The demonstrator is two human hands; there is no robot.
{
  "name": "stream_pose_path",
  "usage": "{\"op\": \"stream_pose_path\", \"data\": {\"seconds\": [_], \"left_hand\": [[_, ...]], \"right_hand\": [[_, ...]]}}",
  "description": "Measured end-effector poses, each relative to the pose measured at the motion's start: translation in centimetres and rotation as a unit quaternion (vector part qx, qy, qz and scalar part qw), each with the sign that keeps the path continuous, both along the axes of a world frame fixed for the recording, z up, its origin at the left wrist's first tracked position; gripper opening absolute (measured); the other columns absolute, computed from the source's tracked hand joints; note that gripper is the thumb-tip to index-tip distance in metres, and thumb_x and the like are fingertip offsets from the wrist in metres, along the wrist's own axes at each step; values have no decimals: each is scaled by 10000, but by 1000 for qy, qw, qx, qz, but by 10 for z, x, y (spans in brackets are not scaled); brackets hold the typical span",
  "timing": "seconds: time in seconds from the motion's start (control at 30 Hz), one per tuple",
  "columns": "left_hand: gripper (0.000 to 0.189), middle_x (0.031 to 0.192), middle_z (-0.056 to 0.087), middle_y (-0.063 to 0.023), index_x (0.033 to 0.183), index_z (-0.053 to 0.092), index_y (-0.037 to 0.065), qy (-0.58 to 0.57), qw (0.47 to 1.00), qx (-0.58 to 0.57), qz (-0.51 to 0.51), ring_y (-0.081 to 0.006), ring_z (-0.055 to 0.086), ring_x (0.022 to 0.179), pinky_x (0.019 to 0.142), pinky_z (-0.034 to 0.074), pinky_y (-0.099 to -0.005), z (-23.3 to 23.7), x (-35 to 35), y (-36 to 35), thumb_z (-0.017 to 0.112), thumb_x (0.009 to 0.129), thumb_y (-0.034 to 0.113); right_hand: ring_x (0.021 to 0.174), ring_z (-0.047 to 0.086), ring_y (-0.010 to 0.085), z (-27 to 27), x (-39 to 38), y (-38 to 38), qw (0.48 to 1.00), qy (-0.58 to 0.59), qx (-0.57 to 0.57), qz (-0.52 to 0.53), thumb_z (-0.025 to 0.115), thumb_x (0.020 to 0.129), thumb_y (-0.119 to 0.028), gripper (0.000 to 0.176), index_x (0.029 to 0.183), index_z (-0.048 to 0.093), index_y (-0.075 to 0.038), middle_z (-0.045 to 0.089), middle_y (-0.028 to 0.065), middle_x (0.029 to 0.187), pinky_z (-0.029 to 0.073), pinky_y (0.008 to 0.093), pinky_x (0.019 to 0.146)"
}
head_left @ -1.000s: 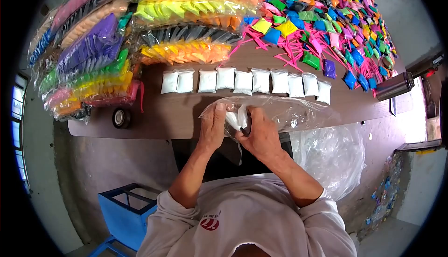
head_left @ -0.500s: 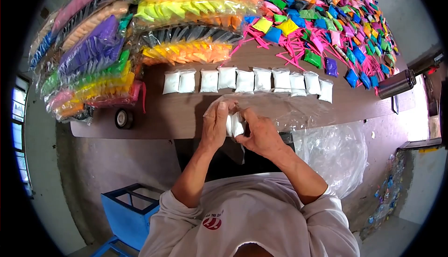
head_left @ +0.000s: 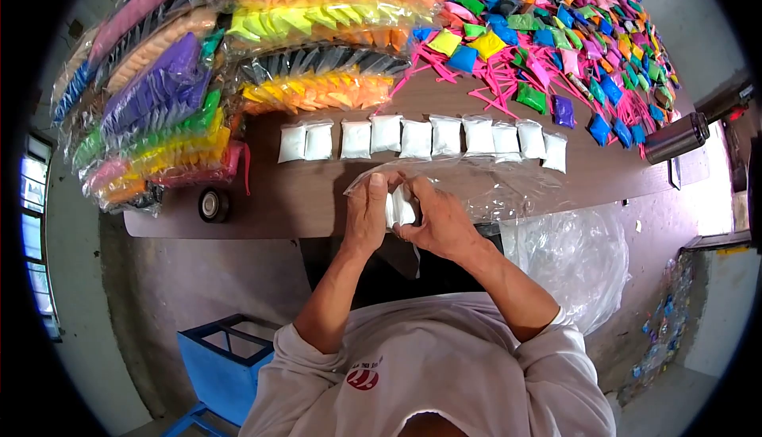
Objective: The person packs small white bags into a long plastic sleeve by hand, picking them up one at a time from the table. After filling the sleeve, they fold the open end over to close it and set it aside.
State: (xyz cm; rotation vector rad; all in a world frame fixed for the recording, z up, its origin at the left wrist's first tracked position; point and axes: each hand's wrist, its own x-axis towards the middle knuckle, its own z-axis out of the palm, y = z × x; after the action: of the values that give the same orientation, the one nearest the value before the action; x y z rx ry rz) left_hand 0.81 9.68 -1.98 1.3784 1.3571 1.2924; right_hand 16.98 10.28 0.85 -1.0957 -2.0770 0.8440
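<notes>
Between my two hands, at the table's front edge, are small white packets (head_left: 400,208) pressed together. My left hand (head_left: 367,213) grips them from the left, thumb on top. From the right, the curled fingers of my right hand (head_left: 435,216) close round the same packets. A clear plastic bag (head_left: 508,191) lies about my hands and spreads to the right over the table. Just beyond, several similar white packets (head_left: 416,138) lie in a row on the brown table (head_left: 302,199).
Clear bags of coloured packets (head_left: 159,88) are piled at the left. Loose colourful packets and pink sticks (head_left: 500,84) heap at the back right. A tape roll (head_left: 213,204), a metal flask (head_left: 677,138), a blue stool (head_left: 222,365) and a big clear plastic bag (head_left: 567,266) surround me.
The fingers of my right hand have shifted slightly around the white packets, which sit closer together. Both hands stay in the same place, and the view has moved a little.
</notes>
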Motion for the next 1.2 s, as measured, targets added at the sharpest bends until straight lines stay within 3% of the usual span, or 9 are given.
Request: {"op": "stream_pose_path", "data": {"seconds": [0.33, 0.37, 0.4, 0.43, 0.5, 0.6, 1.0, 1.17, 1.2], "left_hand": [[408, 923, 663, -79, 1063, 648, -5, -28, 1000, 10, -8, -171, 600, 867, 775, 481, -326, 15, 3, -1, 496, 1025, 371], [371, 925, 663, -76, 1068, 645, -5, -9, 1000, 15, -4, -165, 600, 867, 768, 483, -317, 18, 4, -1, 541, 1007, 346], [328, 1088, 658, -69, 1135, 652, 9, 25, 999, -31, -37, -164, 593, 1003, 904, 463, -306, 17, -1, -2, 561, 1007, 297], [328, 1088, 658, -69, 1135, 652, 9, 25, 999, -30, -38, -164, 593, 1003, 904, 463, -306, 17, -1, -2, 561, 1007, 297], [317, 1090, 660, -70, 1128, 655, 4, 29, 999, 15, -41, -159, 592, 1011, 905, 462, -304, 19, 1, -2, 580, 999, 284], [354, 995, 668, -78, 1179, 641, -3, 5, 999, 33, -34, -151, 604, 887, 817, 488, -301, 10, 1, 1, 625, 961, 276], [283, 1000, 697, -79, 1109, 660, -21, 41, 998, 42, -34, -137, 637, 927, 834, 509, -297, 18, 4, 2, 676, 917, 186], [291, 1013, 703, -83, 1073, 679, -22, 10, 1000, -12, -19, -138, 638, 945, 861, 501, -297, 11, -1, 1, 675, 903, 213], [296, 999, 699, -79, 1073, 679, -22, 9, 1000, -9, -13, -136, 633, 935, 855, 498, -296, 8, -2, -1, 676, 905, 222]], "right_hand": [[749, 650, 397, 10, -5, -5, 997, -30, -32, -57, 803, 739, -130, 569, 1165, 440, -31, 623, 206, 809, 513, 445, 655], [839, 638, 429, 22, -1, -4, 993, -45, -101, -42, 794, 751, -132, 534, 1151, 455, -26, 634, 235, 901, 510, 476, 707], [928, 627, 460, 31, 1, -4, 983, -59, -171, -26, 785, 764, -134, 501, 1136, 470, -20, 645, 263, 992, 507, 507, 760], [928, 627, 460, 27, 4, -4, 983, -59, -171, -27, 785, 764, -134, 501, 1136, 470, -20, 645, 263, 992, 507, 507, 760], [789, 638, 369, 18, 11, -6, 998, 2, -59, -23, 813, 743, -128, 460, 1071, 510, -17, 614, 187, 913, 501, 442, 672], [816, 628, 380, 22, 15, -5, 997, -20, -70, -33, 790, 746, -79, 409, 1058, 533, -18, 594, 177, 975, 496, 444, 692], [859, 630, 414, 13, 10, -9, 999, -33, 28, -25, 748, 771, -61, 452, 1156, 512, -48, 620, 181, 937, 502, 489, 713], [749, 642, 382, 63, 55, -26, 999, -14, 29, 20, 737, 846, -148, 269, 1030, 592, -17, 640, 163, 808, 515, 449, 664], [705, 636, 341, 78, 71, -33, 996, 73, 46, 17, 734, 845, -131, 241, 1014, 612, -12, 644, 158, 809, 512, 415, 636]]}}
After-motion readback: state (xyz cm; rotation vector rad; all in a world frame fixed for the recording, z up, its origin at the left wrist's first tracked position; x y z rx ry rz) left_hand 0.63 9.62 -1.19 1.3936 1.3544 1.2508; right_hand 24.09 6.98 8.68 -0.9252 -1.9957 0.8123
